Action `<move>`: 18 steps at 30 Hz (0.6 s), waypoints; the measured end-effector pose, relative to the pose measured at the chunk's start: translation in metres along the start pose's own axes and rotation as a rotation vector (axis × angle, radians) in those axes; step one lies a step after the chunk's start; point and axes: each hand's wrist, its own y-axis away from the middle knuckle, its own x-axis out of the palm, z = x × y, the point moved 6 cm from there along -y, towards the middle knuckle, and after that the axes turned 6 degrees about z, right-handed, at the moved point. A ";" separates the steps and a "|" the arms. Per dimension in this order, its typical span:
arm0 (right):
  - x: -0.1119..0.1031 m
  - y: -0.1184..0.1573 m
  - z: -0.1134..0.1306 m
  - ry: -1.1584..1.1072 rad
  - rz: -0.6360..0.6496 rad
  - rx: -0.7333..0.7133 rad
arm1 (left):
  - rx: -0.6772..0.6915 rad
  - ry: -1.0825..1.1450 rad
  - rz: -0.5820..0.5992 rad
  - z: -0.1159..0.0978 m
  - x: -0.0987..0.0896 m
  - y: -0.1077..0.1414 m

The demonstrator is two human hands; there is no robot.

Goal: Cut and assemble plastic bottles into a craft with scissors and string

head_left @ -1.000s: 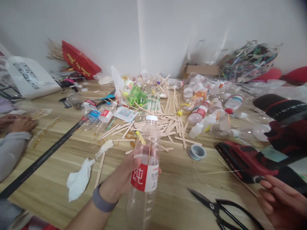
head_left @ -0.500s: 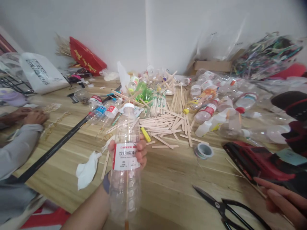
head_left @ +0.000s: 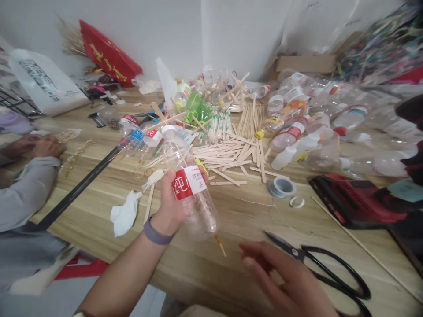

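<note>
My left hand [head_left: 173,198] is wrapped round a clear plastic bottle [head_left: 200,207] with a red and white label. The bottle tilts, its white cap up and to the left. A thin stick [head_left: 220,245] pokes out of its bottom end. Just right of that stick, over the front of the table, my right hand [head_left: 277,273] has its fingers apart and holds nothing visible. Black-handled scissors [head_left: 299,254] lie beside my right hand, partly behind it. Flat wooden sticks [head_left: 228,158] are heaped behind the bottle.
Many plastic bottles [head_left: 289,136] crowd the back right. A wire spool [head_left: 282,187] and a red and black tool [head_left: 357,200] lie on the right. White tissue [head_left: 125,213] is at left, and another person's hands [head_left: 48,147] work at the far left.
My right hand has moved left toward the bottle, leaving a long thin stick on the table. The bottle has tilted and turned in my left hand. A white ring now shows by the spool.
</note>
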 end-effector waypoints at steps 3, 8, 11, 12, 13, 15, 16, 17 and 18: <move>0.030 -0.012 0.005 -0.180 0.082 0.060 | 0.034 -0.074 -0.034 0.002 0.001 0.001; 0.039 -0.018 -0.007 -0.375 0.037 0.130 | 0.046 -0.119 -0.031 0.009 0.001 0.001; 0.038 -0.017 -0.010 -0.330 0.038 0.128 | 0.048 -0.123 -0.023 0.012 -0.001 0.001; 0.039 -0.017 -0.010 -0.323 0.062 0.116 | 0.056 -0.121 -0.019 0.012 -0.001 0.001; 0.041 -0.016 -0.010 -0.331 0.090 0.108 | 0.066 -0.115 -0.013 0.012 -0.002 0.001; 0.047 -0.014 -0.012 -0.398 0.155 0.115 | 0.072 -0.104 0.003 0.012 -0.002 0.000; 0.051 -0.014 -0.013 -0.446 0.190 0.129 | 0.072 -0.101 0.009 0.012 -0.002 0.000; 0.054 -0.013 -0.015 -0.492 0.212 0.149 | 0.071 -0.101 0.012 0.012 -0.001 0.001; 0.056 -0.013 -0.016 -0.532 0.211 0.174 | 0.069 -0.103 0.014 0.012 -0.001 0.001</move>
